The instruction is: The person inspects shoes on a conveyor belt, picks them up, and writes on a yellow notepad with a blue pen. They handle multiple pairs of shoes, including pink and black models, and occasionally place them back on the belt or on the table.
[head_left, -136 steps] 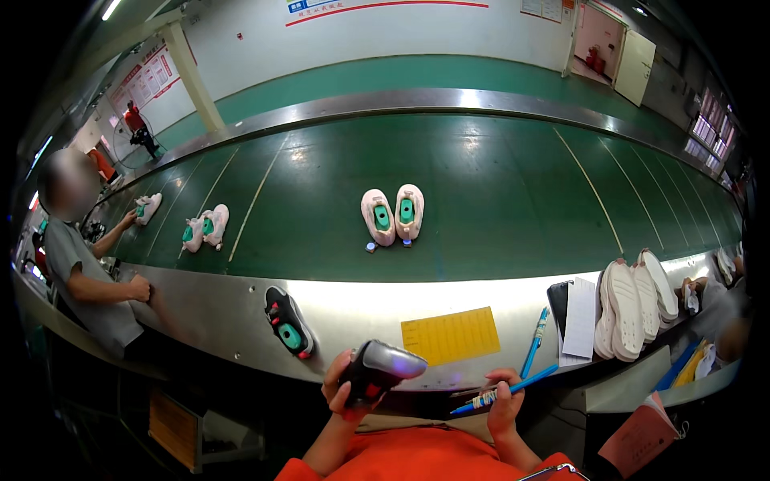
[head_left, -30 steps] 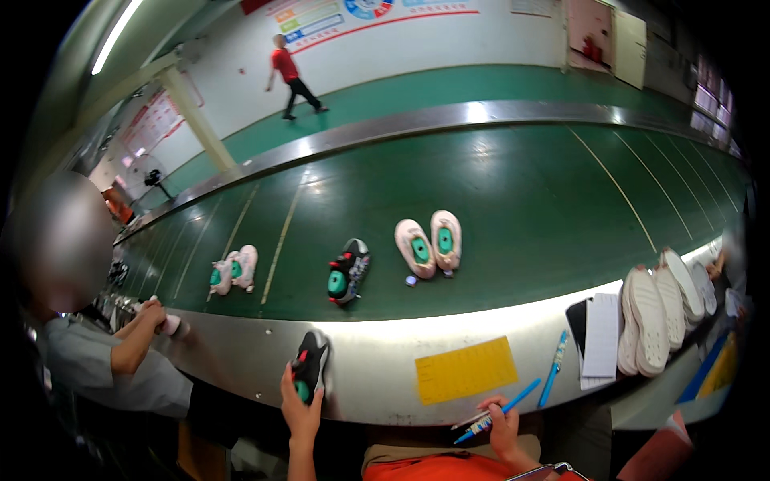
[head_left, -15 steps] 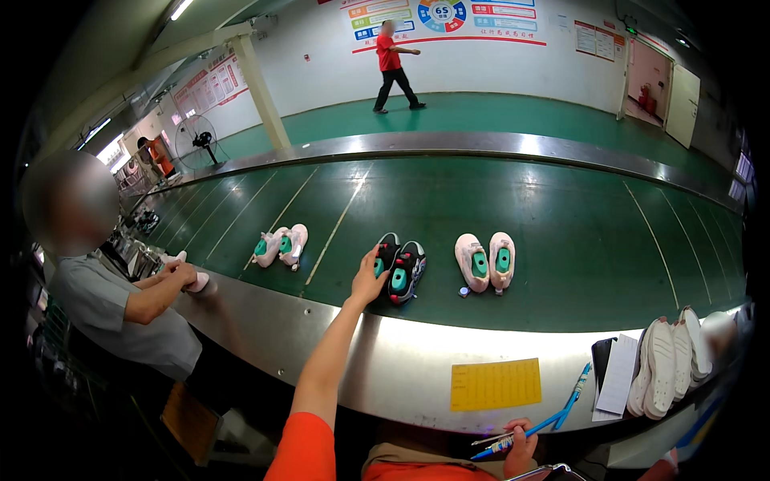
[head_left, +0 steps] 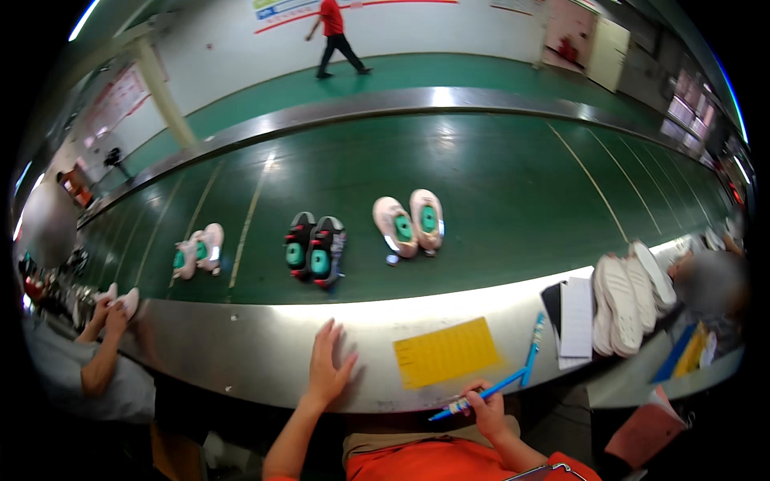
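My left hand (head_left: 329, 365) hovers over the steel edge of the conveyor with its fingers spread, holding nothing. Ahead of it, on the green belt, stands a pair of black and grey sneakers (head_left: 327, 248) with red bits and teal inserts. A pale pink pair of shoes (head_left: 429, 220), also with teal inserts, is just right of them. In my right hand (head_left: 485, 407) is a slim blue pen (head_left: 507, 380), its lower end slanting left. A second blue pen (head_left: 535, 341) lies on the steel near the first one's upper end.
A yellow printed card (head_left: 445, 353) lies on the steel ledge. To the right are a white paper pad (head_left: 576, 317) and several white soles (head_left: 622, 305). Another pale pair (head_left: 210, 247) sits farther left on the belt (head_left: 497, 184). A co-worker (head_left: 88, 361) at the left handles pale shoes.
My left hand has left the black sneakers and drawn back toward me over the steel ledge. My right hand keeps the pen. The view has turned right; beyond, a person in red walks.
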`<move>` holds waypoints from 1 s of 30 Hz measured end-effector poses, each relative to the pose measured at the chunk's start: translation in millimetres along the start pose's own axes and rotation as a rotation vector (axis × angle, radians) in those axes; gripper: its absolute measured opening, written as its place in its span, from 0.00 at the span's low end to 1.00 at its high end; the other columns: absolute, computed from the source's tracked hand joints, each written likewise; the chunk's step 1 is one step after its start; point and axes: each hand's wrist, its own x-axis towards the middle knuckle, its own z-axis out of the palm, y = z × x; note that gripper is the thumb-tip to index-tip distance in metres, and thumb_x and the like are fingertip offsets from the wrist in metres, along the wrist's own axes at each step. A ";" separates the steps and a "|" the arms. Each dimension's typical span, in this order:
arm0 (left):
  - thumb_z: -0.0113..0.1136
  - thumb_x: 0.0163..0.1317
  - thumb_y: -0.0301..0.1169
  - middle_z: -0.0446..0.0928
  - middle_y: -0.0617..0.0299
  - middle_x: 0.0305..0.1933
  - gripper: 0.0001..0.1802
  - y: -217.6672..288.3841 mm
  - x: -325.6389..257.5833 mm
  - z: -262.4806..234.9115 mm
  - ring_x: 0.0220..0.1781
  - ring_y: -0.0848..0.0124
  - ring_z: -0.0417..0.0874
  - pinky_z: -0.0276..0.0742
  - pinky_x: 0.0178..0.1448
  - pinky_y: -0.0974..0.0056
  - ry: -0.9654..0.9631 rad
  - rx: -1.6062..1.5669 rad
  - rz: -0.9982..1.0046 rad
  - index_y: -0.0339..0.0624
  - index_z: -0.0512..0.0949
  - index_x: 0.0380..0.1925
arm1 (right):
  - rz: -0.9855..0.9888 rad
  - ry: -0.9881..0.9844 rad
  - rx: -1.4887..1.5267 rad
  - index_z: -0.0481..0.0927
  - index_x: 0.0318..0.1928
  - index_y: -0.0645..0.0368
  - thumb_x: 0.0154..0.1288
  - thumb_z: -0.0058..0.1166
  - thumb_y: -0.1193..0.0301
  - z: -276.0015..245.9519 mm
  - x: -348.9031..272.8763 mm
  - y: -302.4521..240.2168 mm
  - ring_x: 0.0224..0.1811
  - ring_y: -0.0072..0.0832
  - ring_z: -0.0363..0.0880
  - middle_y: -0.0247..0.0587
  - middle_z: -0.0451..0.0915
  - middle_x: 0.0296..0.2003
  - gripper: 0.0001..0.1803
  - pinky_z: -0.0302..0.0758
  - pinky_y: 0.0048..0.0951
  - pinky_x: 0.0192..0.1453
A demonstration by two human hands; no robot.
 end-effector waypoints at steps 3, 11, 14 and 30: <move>0.62 0.51 0.36 0.63 0.50 0.61 0.29 34.1 -22.5 22.8 0.63 0.52 0.62 0.55 0.65 0.48 -0.254 0.271 0.120 0.41 0.66 0.54 | 0.028 -0.022 0.043 0.72 0.37 0.62 0.59 0.53 0.75 -5.7 -2.7 -6.1 0.23 0.15 0.70 0.33 0.73 0.25 0.06 0.68 0.15 0.27; 0.63 0.49 0.34 0.66 0.53 0.60 0.29 42.0 -22.5 25.5 0.63 0.54 0.63 0.50 0.68 0.48 -0.291 0.108 0.091 0.44 0.68 0.54 | 0.026 0.013 0.047 0.72 0.38 0.62 0.56 0.55 0.77 -5.1 -0.1 -5.2 0.29 0.18 0.73 0.35 0.74 0.29 0.09 0.70 0.17 0.32; 0.61 0.51 0.32 0.69 0.53 0.57 0.24 -12.8 5.6 -7.7 0.59 0.57 0.69 0.60 0.64 0.55 -0.123 0.054 0.014 0.42 0.72 0.50 | -0.189 0.189 -0.205 0.73 0.35 0.63 0.53 0.57 0.75 -5.2 6.8 13.9 0.31 0.24 0.74 0.38 0.74 0.29 0.09 0.71 0.22 0.35; 0.71 0.40 0.44 0.68 0.48 0.56 0.42 -360.5 181.2 -220.6 0.57 0.55 0.70 0.67 0.57 0.58 0.580 0.431 -0.523 0.39 0.64 0.54 | -0.771 0.486 -0.688 0.68 0.35 0.60 0.58 0.51 0.66 14.7 43.4 45.7 0.29 0.30 0.66 0.40 0.67 0.28 0.11 0.64 0.30 0.36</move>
